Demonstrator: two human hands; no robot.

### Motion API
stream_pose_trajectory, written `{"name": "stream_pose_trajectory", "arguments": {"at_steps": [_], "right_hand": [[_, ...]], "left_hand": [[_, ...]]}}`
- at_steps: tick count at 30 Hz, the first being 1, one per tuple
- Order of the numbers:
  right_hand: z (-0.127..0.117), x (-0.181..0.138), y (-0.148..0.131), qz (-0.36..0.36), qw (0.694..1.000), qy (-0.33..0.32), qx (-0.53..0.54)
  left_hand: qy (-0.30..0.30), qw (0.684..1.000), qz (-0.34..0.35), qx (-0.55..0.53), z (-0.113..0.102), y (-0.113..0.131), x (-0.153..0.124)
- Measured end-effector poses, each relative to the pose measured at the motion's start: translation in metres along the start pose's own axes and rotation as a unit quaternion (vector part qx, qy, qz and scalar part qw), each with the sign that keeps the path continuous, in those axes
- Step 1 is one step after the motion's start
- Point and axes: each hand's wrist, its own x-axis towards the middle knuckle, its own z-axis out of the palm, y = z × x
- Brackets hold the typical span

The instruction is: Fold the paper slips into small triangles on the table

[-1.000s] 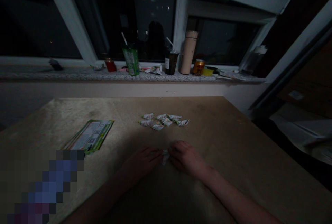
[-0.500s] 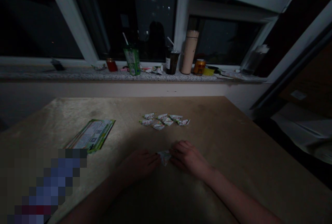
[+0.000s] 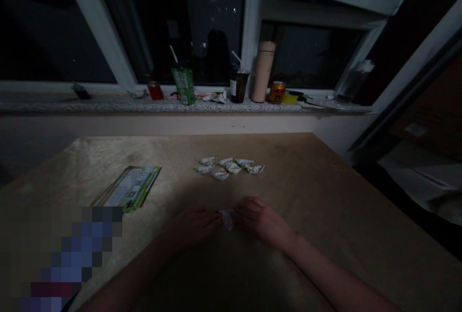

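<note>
Between my two hands lies a small folded paper piece [image 3: 227, 219], pale and pointed toward me, on the tan table [image 3: 317, 196]. The fingertips of my left hand [image 3: 197, 224] close on its left edge. From the other side, my right hand [image 3: 257, 218] has its fingers together over the right edge. The fingers cover both ends of the paper. Farther off, several folded paper pieces [image 3: 234, 169], white with green and red print, sit in a loose cluster. To the left rests a stack of printed green and white leaflets [image 3: 139, 188].
A granite windowsill [image 3: 119, 105] runs behind the table. On it stand a green cup with a straw [image 3: 185, 83], a dark drink cup [image 3: 239, 85], a beige flask [image 3: 263, 71], an orange can [image 3: 277, 92] and a red jar [image 3: 155, 91]. A pixelated patch [image 3: 75, 254] hides the lower left.
My right hand has shifted slightly left, nearer my left hand, and covers a bit more of the folded paper. The cluster and leaflets stay put.
</note>
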Motion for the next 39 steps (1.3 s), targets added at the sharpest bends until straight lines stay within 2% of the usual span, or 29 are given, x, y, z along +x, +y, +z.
{"name": "stream_pose_trajectory", "arguments": {"at_steps": [3,11,13,16,19,23,28,34,39], "right_hand": [[-0.0006,0.0004,-0.0027,-0.033,0.999,-0.006,-0.036],[-0.0002,-0.0007,0.0002,-0.041,0.998,0.018,-0.052],[0.0000,-0.0013,0.0002,-0.033,0.998,0.018,-0.044],[0.0007,-0.0020,-0.0015,-0.014,0.999,0.007,-0.034],[0.0030,-0.0031,-0.0026,0.019,1.000,0.004,-0.017],[0.0062,-0.0052,-0.0011,0.074,0.996,0.017,0.056],[0.0052,-0.0042,-0.0010,0.148,0.973,0.051,0.168],[0.0037,0.0032,-0.0033,0.259,0.921,0.104,0.271],[0.0041,0.0035,-0.0034,0.294,0.899,0.115,0.302]], "left_hand": [[0.001,1.000,0.002,0.001,0.0015,0.0006,-0.0009],[0.023,0.999,-0.016,-0.026,0.0015,-0.0035,-0.0029],[0.024,0.998,-0.032,-0.046,0.0014,-0.0032,-0.0027],[0.029,0.990,-0.090,-0.103,0.0006,-0.0013,-0.0023],[0.048,0.976,-0.155,-0.145,-0.0006,-0.0002,-0.0024],[0.049,0.963,-0.199,-0.174,-0.0013,-0.0019,-0.0022],[0.028,0.958,-0.205,-0.198,-0.0001,-0.0057,-0.0003],[0.024,0.948,-0.226,-0.223,0.0002,-0.0059,0.0017],[0.029,0.945,-0.223,-0.237,-0.0020,-0.0049,0.0034]]}}
